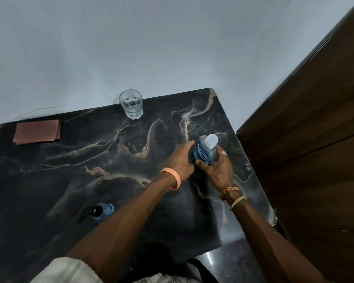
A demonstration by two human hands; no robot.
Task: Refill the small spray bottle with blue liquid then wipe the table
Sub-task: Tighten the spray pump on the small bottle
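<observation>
A clear bottle of blue liquid (pixel 205 149) with a white cap stands near the right edge of the dark marble table (pixel 110 160). My right hand (pixel 218 168) grips its body from the near side, thumb curled round the front. My left hand (pixel 181 159) reaches in beside it, fingers straight and touching the bottle's left side. The small spray bottle (pixel 102 210), blue with a black top, stands near the table's front left of my left forearm. A folded pink cloth (pixel 37 131) lies at the back left.
A glass of water (pixel 131 104) stands at the table's back edge against the pale wall. A brown wooden door (pixel 315 139) rises close to the table's right edge. A dark chair back shows below the table's front edge.
</observation>
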